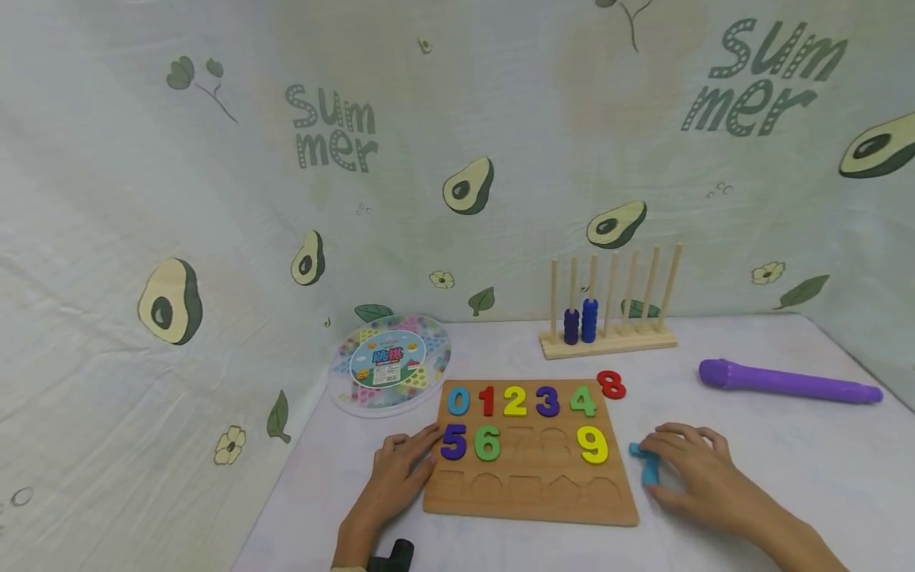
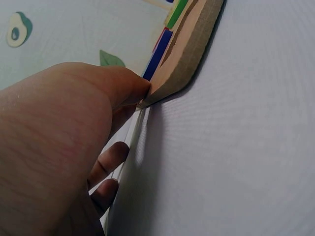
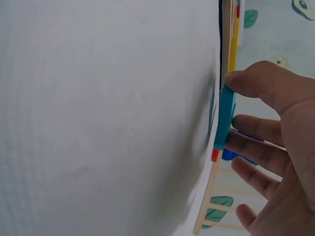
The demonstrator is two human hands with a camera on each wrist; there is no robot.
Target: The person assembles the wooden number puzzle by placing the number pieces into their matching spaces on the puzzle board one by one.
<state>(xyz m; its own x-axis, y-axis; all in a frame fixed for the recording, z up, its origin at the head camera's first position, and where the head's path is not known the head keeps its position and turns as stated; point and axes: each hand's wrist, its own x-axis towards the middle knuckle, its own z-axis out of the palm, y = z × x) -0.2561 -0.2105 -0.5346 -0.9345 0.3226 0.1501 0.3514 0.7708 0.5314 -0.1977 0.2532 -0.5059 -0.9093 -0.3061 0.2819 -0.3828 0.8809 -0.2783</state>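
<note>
The wooden number board (image 1: 536,504) lies flat, with numbers 0 to 6 and a yellow 9 (image 1: 592,445) set on it. At its left edge rests my left hand (image 1: 393,481), thumb and fingertips touching the side beside the purple 5 (image 1: 453,442); the left wrist view shows the thumb against the board's corner. To the right of the board, my right hand (image 1: 704,481) pinches a light blue number 7 (image 1: 650,469) between thumb and fingers, partly covering it. In the right wrist view, the blue 7 (image 3: 225,118) stands edge-on close over the table, other fingers spread.
A red 8 (image 1: 611,385) lies by the board's upper right corner. Behind stands a wooden peg rack (image 1: 622,344) with blue beads on two pegs. A round packaged board game (image 1: 343,397) is at the back left, a purple stick (image 1: 793,381) at the right.
</note>
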